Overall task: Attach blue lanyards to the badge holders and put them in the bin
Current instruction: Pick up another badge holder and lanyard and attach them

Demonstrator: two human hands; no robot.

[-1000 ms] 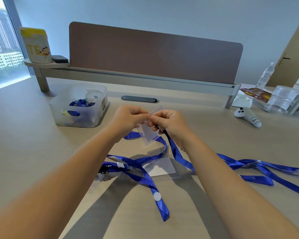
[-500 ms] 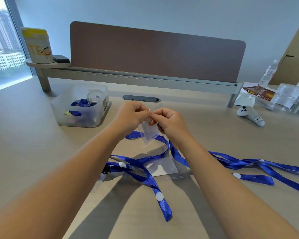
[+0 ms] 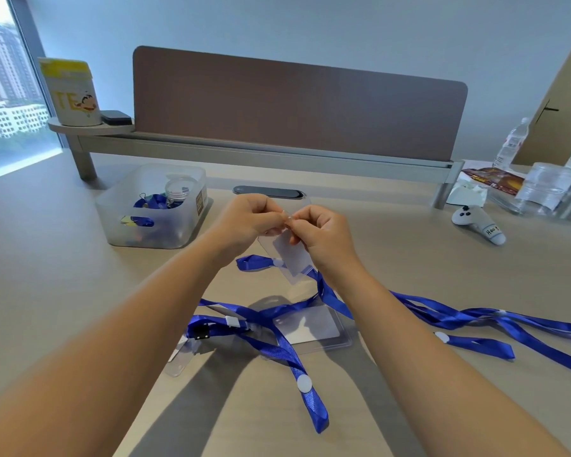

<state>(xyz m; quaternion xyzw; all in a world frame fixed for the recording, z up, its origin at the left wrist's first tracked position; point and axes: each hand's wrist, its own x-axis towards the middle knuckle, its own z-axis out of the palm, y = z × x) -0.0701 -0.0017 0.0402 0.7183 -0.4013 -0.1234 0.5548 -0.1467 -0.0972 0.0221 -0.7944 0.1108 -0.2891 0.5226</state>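
Fingers of both hands are curled and pinch the top edge of one clear badge holder point(image 3: 292, 255), held above the desk point(image 3: 47, 291) at the middle of the view: the left hand point(image 3: 248, 221) takes it from nine o'clock, the right hand point(image 3: 323, 230) from three o'clock. That holder hangs with its long axis tilted, its lower end pointing toward five o'clock. A second badge holder point(image 3: 310, 326) lies flat at six o'clock from the hands, long axis running nine to three, and a third clear one point(image 3: 182, 356) lies at seven o'clock. Several blue lanyards point(image 3: 475, 321) trail across the desk from seven round to four o'clock; their exact number cannot be told. One translucent bin point(image 3: 119, 222) sits at ten o'clock with blue items inside. Pale wood desk, brown divider panel point(image 3: 297, 103) at twelve, window point(image 3: 4, 94) at far left.
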